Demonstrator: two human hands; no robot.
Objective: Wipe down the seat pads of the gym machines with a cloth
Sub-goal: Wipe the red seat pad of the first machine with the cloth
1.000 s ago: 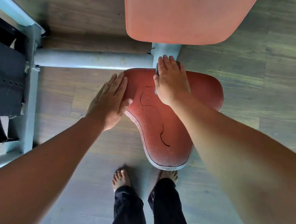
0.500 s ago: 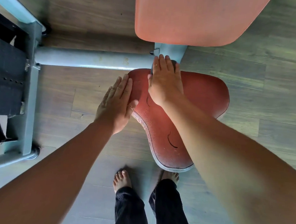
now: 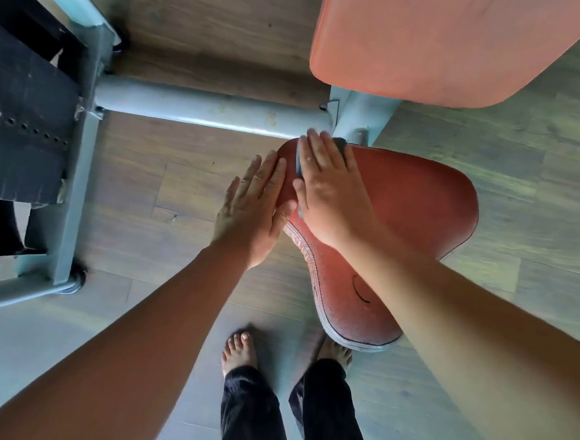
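Observation:
A worn red seat pad (image 3: 416, 208) with a pale stitched rim sits below me on a grey machine frame. My right hand (image 3: 328, 191) lies flat, fingers straight, at the pad's far left corner, pressing a dark grey cloth (image 3: 340, 144) that shows only at the fingertips and beside the thumb. My left hand (image 3: 251, 207) rests flat against the pad's left edge, fingers straight, thumb touching the rim. An orange back pad (image 3: 441, 45) hangs above the seat at the top right.
A grey steel tube (image 3: 203, 109) runs left from the seat post to an upright frame (image 3: 80, 157) holding a black weight stack (image 3: 17, 125). My bare feet (image 3: 241, 350) stand on the wood-plank floor just in front of the seat's narrow end.
My right hand with the cloth has slid left across the back of the seat toward its far left corner. My left hand has stayed on the left edge.

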